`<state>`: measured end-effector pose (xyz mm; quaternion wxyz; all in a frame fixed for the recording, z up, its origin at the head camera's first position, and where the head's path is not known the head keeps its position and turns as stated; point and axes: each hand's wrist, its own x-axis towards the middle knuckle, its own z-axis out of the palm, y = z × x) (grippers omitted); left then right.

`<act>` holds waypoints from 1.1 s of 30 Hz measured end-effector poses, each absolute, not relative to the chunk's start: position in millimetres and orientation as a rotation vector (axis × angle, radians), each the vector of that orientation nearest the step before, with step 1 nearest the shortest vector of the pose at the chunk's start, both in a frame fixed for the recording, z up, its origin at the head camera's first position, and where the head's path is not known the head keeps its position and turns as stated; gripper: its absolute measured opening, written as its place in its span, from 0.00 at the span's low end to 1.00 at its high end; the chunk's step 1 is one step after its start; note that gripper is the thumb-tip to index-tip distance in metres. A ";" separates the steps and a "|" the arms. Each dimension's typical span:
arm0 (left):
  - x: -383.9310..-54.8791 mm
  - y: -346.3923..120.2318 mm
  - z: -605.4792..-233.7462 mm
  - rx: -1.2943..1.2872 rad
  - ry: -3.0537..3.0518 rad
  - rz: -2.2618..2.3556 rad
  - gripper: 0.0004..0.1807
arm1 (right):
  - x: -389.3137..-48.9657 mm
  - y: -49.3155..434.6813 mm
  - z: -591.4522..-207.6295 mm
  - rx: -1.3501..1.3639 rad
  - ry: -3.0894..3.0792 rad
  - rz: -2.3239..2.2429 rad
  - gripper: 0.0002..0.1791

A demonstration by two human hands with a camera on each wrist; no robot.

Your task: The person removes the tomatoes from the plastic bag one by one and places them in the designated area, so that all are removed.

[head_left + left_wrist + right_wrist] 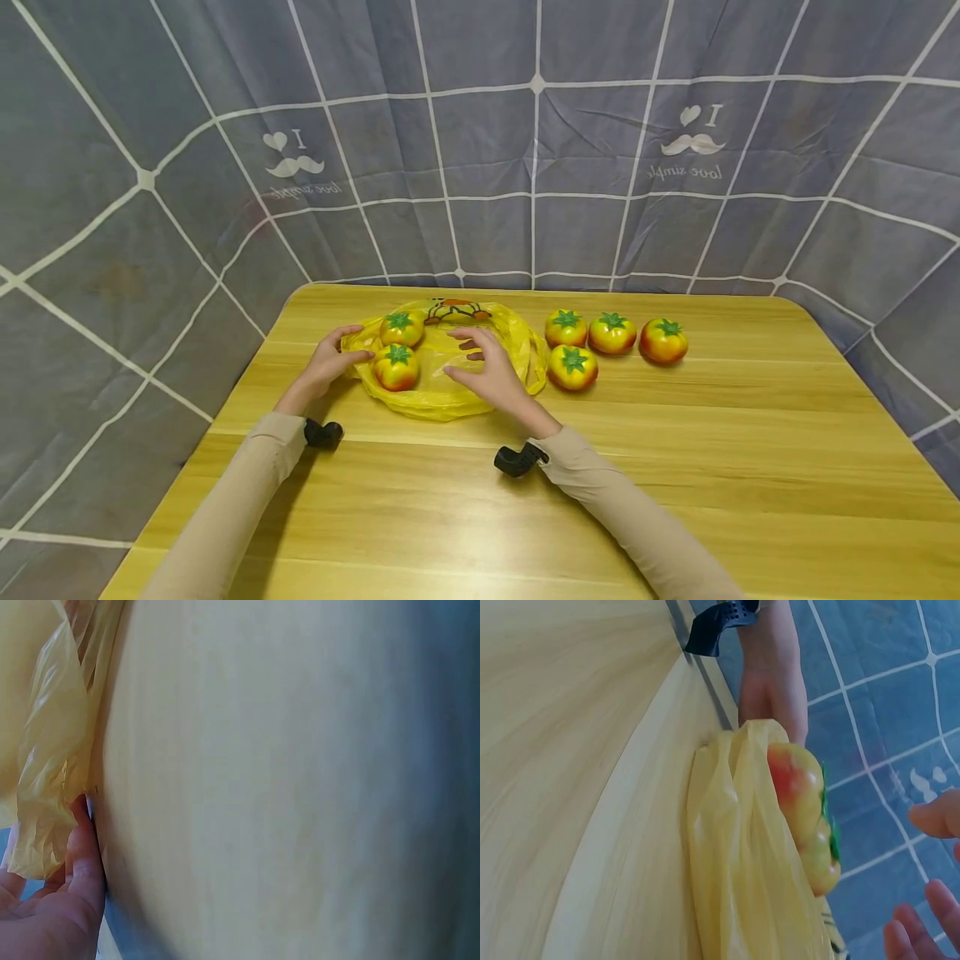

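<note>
A yellow plastic bag [435, 400] lies spread on the table, with an orange and black print at its far side. Two yellow-red toy tomatoes [401, 329] with green star-shaped leaf tops sit on its left part, one behind the other. My left hand [327, 363] pinches the bag's left edge between thumb and fingers; in the left wrist view a fold of the bag [56, 750] hangs between them. Over the bag's right part hovers my right hand [491, 371], fingers spread and holding nothing. Its thumb and fingertips [941, 817] show at the right wrist view's edge.
Several more toy tomatoes [573, 368] stand close beside the bag's right edge, one [663, 342] farthest right. The wooden table [712, 467] reaches back to a grey curtain [585, 150] with white lines. Each forearm wears a black wrist mount [517, 460].
</note>
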<state>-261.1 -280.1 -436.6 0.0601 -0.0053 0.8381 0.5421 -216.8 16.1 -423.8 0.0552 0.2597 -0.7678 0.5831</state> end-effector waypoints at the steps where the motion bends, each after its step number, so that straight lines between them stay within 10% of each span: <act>1: -260.6 -280.2 -436.2 -0.016 2.534 1.644 0.39 | -216.8 13.5 -423.3 0.791 -2.337 1.771 0.28; 33: -260.3 -280.5 -438.6 -0.024 2.525 1.665 0.37 | -227.2 -52.7 -428.6 0.740 -2.533 1.652 0.38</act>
